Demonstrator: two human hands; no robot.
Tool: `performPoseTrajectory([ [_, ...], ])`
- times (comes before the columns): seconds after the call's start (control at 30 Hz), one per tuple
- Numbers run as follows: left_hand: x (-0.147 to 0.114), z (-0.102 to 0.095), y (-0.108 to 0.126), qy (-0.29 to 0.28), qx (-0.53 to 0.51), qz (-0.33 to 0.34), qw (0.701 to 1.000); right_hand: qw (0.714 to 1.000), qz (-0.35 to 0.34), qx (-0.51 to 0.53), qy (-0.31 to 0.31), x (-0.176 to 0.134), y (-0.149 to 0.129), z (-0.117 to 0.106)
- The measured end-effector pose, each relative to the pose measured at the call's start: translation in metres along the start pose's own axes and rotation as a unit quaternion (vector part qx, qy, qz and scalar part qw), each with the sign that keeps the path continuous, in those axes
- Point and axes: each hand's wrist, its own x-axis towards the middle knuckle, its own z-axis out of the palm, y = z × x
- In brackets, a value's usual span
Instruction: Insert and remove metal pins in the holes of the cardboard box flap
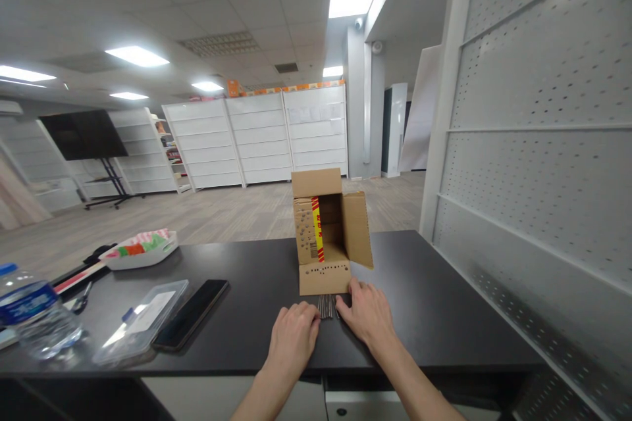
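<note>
Several thin metal nails (326, 306) lie side by side on the dark table, close in front of a cardboard box's lower flap. My left hand (294, 333) rests just left of them, its fingers curled together and the thumb close to the fingertips. Whatever may be in that hand is hidden. On the other side, my right hand (369, 313) lies with its thumb apart from the fingers, the thumb tip beside the nails and the fingertips at the flap's corner. The open cardboard box (306, 230) has its mouth towards me, with small holes in its flaps and a yellow-red tape strip.
On the black table (257, 270) to the left are a phone (192, 314), a clear plastic case (143, 322), a water bottle (34, 312) and a white tray (143, 258) of colourful items. A white perforated panel (533, 145) stands along the right side.
</note>
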Motion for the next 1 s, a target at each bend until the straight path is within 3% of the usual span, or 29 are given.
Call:
performPoseTrajectory([
  [0.3, 0.004, 0.003, -0.001, 0.006, -0.018, 0.013, 1.000, 1.000, -0.002, -0.005, 0.002, 0.000, -0.001, -0.001],
  [0.57, 0.009, -0.005, 0.001, 0.029, -0.059, 0.005, 0.998, 1.000, -0.001, -0.001, -0.002, 0.000, 0.000, -0.001],
  [1.0, 0.069, -0.020, 0.005, 0.052, 0.011, -0.059, 0.997, 1.000, 0.005, -0.005, -0.010, 0.000, -0.002, -0.003],
])
